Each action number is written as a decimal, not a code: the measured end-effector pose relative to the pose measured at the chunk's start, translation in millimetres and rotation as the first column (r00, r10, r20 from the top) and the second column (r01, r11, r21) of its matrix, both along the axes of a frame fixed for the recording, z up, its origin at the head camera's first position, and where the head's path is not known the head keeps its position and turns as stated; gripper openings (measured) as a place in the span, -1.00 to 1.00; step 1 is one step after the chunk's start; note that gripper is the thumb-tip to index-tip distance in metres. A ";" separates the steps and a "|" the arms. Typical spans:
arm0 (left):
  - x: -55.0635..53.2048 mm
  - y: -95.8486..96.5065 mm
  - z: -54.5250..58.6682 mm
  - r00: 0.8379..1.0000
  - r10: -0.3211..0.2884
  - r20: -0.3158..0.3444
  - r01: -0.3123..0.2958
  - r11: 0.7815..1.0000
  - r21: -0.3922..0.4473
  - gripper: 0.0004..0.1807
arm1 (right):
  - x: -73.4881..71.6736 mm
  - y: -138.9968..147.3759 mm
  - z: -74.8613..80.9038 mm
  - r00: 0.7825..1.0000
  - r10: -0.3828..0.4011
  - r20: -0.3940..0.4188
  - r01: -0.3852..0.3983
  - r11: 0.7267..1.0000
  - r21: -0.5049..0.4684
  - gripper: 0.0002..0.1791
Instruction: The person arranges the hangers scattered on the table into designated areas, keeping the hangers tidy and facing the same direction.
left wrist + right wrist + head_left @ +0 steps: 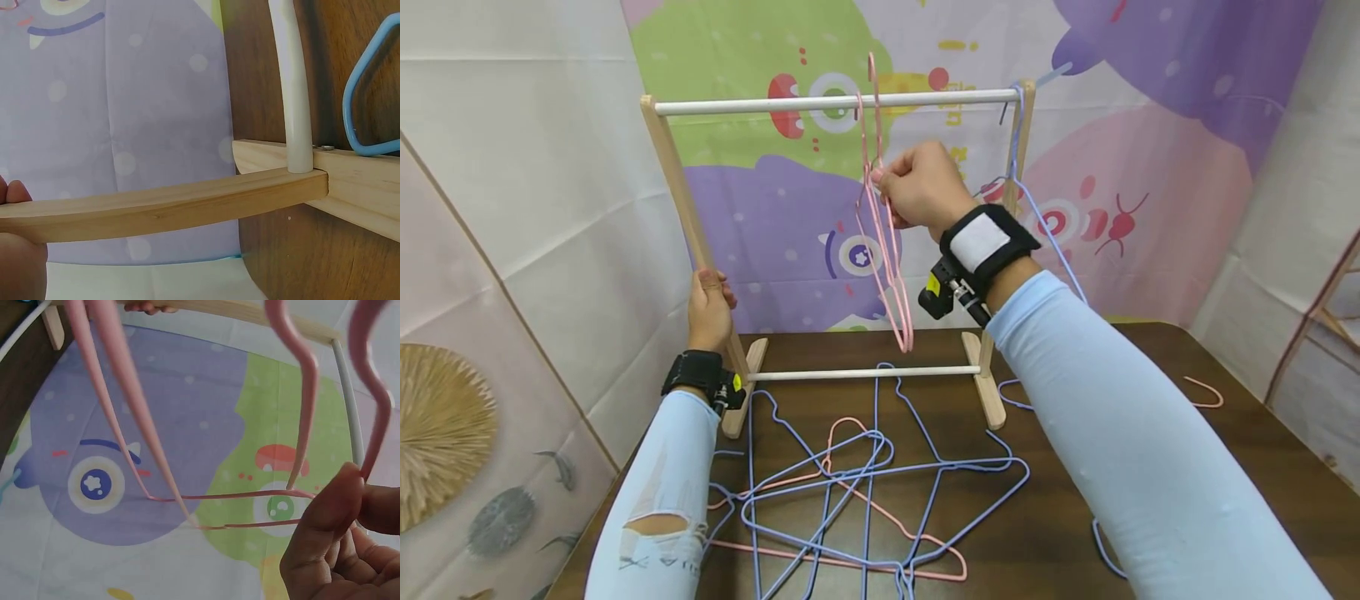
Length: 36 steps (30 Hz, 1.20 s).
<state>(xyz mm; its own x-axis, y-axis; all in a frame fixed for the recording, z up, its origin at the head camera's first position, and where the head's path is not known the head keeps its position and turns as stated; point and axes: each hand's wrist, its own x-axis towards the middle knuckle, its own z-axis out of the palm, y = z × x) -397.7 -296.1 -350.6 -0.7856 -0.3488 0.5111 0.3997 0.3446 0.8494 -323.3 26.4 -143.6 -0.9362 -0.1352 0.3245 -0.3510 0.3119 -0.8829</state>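
Our left hand (710, 308) grips the left post (679, 187); our right hand (925, 187) pinches a pink hanger (878, 133), its hook above the white rail (752, 107). We should brace the rack and guide the hook squarely, clear of the second pink hanger (862, 129) just left.

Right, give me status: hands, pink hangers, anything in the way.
Left hand grips the wooden post. Right hand pinches a pink hanger, hook above the rail. Second pink hanger, close beside it, may snag. Overlapping hangers on table below.
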 end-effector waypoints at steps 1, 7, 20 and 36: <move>-1.0 -0.5 -0.9 1.000 -0.001 -0.004 0.001 1.000 0.000 -0.32 | -0.4 -0.2 -0.7 1.000 -0.001 -0.001 0.001 1.000 0.002 -0.72; -4.2 -2.7 -2.7 1.000 0.007 -0.012 -0.007 1.000 -0.013 -0.28 | 0.4 -0.4 -5.5 1.000 -0.002 0.018 0.001 0.999 0.042 -0.72; -0.1 -1.0 -0.3 1.000 -0.007 0.002 0.007 1.000 0.000 -0.52 | -1.6 -1.7 -18.5 0.998 0.011 0.066 -0.014 0.999 0.047 -0.71; 0.0 -1.6 -0.6 1.000 -0.006 0.008 0.006 1.000 -0.007 -0.50 | 9.4 4.8 -30.5 0.998 -0.039 -0.057 0.050 0.981 0.189 -0.57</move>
<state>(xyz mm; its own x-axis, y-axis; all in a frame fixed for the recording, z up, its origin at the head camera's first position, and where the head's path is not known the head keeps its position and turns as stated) -397.7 -297.8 -351.2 -0.7917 -0.3407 0.5071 0.3946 0.3486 0.8502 -313.8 31.3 -174.1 -0.9248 -0.1577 0.3461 -0.3777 0.4884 -0.7867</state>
